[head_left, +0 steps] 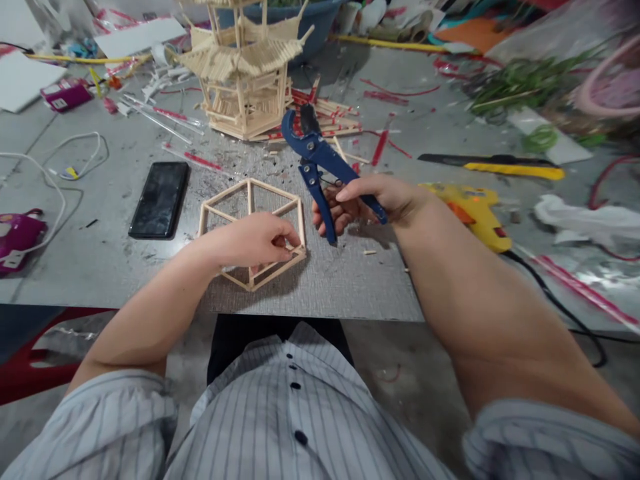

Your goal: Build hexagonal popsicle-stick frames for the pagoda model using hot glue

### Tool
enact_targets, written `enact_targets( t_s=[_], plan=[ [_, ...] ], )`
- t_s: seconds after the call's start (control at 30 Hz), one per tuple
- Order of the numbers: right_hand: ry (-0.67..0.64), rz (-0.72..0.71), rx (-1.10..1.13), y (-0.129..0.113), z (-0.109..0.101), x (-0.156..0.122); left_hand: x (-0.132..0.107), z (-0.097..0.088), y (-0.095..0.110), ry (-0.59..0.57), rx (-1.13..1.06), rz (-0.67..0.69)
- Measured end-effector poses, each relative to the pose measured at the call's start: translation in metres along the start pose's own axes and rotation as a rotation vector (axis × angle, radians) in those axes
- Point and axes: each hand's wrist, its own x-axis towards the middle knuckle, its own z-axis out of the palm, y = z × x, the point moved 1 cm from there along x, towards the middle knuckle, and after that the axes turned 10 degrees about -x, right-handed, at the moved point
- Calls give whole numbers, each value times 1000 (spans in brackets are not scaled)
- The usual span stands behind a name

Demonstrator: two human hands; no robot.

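My left hand (255, 239) reaches over a hexagonal frame of thin wooden sticks (250, 183) lying on the grey table. Its thumb and fingers are pinched at the frame's lower right corner; part of the frame is hidden beneath the hand. A blue pipe cutter (325, 157) is in my right hand (363, 203), with its dark blade pointing away from me and its handles spread apart. Behind them stands a tiered pagoda model of wooden sticks (245, 87), with loose sticks with red markings (330, 120) beside its base.
A black phone (160, 200) lies left of the frame. On the right are a yellow glue gun (480, 213) with a black cord and a yellow-and-black utility knife (515, 168). A blue basin (315, 30) stands behind the pagoda. Plastic scraps and purple boxes (65, 95) lie about.
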Motion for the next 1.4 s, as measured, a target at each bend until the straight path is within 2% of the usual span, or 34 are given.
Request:
enact_targets(
  t_s=[0.23, 0.5, 0.63, 0.9, 1.13, 1.4],
  plan=[
    [58, 53, 3, -1, 1, -1, 7, 2, -4, -24, 85, -27],
    [50, 46, 0, -5, 5, -4, 8, 2, -4, -104, 173, 73],
    [64, 43, 2, -8, 9, -6, 9, 3, -4, -85, 140, 104],
    [171, 167, 28, -14, 17, -10, 11, 4, -7, -116, 133, 79],
    [193, 168, 31, -5, 9, -5, 11, 4, -8, -157, 187, 42],
    [171, 163, 19, -2, 5, -3, 13, 4, -5, -154, 229, 75]
  ],
)
